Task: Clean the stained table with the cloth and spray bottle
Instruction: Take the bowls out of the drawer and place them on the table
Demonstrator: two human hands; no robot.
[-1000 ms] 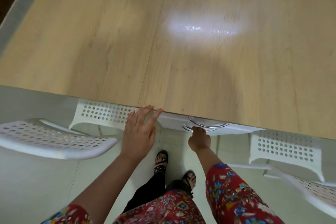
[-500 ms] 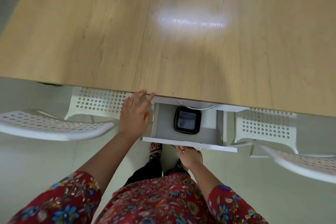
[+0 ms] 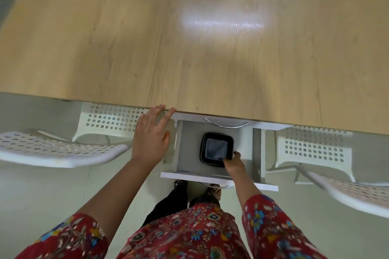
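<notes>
While the left hand (image 3: 150,139) rests straight-fingered against the edge of the wood-grain table (image 3: 126,38), the right hand (image 3: 233,163) reaches into the white drawer (image 3: 189,132) beneath, pinching a glossy black square container (image 3: 214,145) by its corner.

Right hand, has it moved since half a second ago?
Yes. The right hand went from under the drawer front forward over it, and now grips the black container.

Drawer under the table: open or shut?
Open: the drawer is pulled out past the table edge, and the right hand grips a black container inside it.
</notes>
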